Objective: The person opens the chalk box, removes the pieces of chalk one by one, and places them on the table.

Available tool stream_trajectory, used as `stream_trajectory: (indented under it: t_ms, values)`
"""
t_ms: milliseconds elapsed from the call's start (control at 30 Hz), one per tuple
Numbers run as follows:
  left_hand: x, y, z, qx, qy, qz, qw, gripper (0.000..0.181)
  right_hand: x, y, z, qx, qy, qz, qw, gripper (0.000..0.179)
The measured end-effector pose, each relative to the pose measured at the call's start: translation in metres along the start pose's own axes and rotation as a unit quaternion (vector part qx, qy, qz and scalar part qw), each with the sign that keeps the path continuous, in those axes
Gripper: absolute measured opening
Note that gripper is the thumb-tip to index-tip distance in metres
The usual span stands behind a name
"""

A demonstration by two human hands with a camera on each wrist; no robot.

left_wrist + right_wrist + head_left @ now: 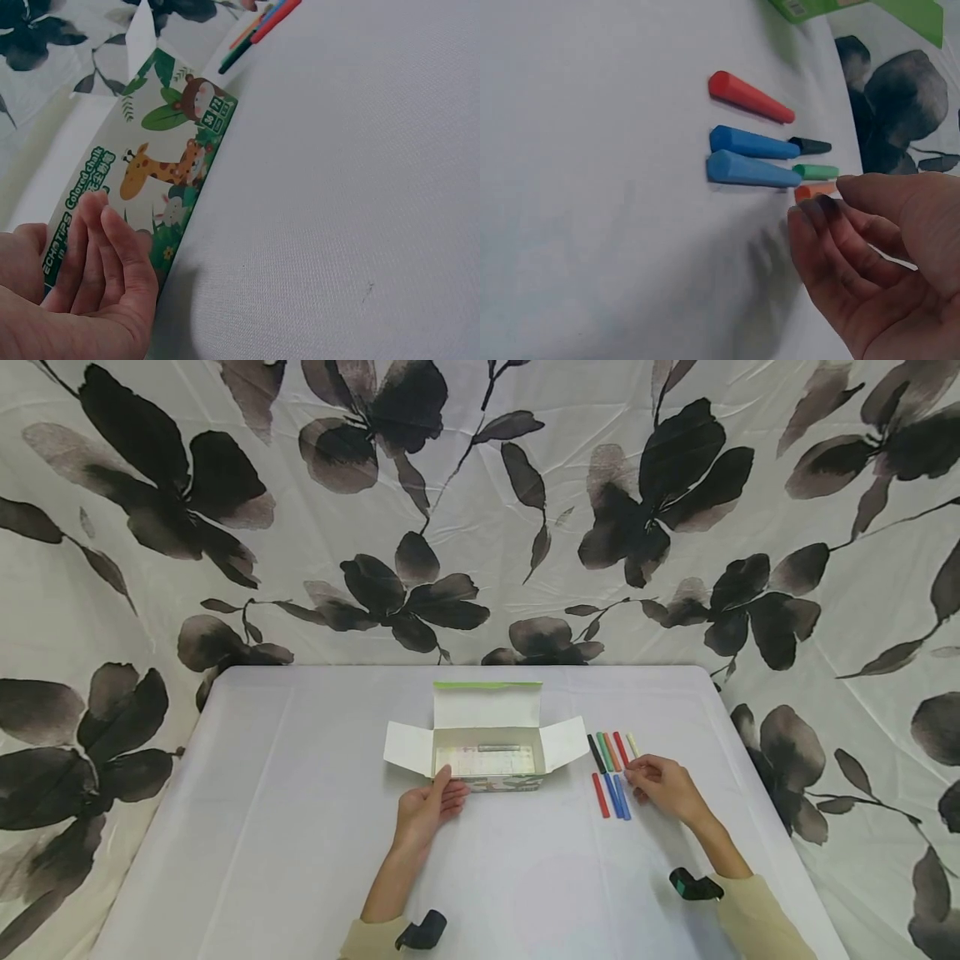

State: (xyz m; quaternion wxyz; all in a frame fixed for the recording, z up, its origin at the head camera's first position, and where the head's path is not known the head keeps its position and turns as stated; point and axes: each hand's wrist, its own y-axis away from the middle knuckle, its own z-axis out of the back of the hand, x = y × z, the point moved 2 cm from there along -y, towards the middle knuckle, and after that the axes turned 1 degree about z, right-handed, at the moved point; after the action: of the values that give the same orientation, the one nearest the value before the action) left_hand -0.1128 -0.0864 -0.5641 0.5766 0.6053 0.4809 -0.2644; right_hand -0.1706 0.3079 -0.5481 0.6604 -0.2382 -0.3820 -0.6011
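Observation:
A white-lined chalk box (487, 739) stands with its flaps spread; in the left wrist view its printed front (161, 172) shows a giraffe and "Colored Chalk". My left hand (427, 814) is at its front left corner, thumb at the rim and loosely bent fingers beside the front. To the right of the box lie several chalk sticks in two rows; a red chalk (621, 747) and a pale yellow chalk (633, 744) are nearest my right hand (666, 787). In the right wrist view, a gap shows between thumb and fingers, with no chalk visible there.
The front row holds a red chalk (750, 97) and two blue ones (754, 169). Black (596, 753), green (604, 752) and orange chalks (612, 752) lie behind. A grey stick (498, 747) shows inside the box. A floral cloth (450, 510) hangs behind the white table (300, 860).

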Motion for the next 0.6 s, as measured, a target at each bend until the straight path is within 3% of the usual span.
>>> stream_trajectory:
  t_ms: [233,600]
  values:
    - [0.002,-0.002,0.000,0.001,-0.002,0.001,1.0000,0.054,0.022,-0.009,0.011,-0.022,-0.029,0.026,0.9990,0.020]
    - [0.002,-0.002,0.000,0.002,-0.001,-0.001,1.0000,0.055,0.054,-0.023,0.021,-0.033,-0.029,0.055,0.9975,0.026]
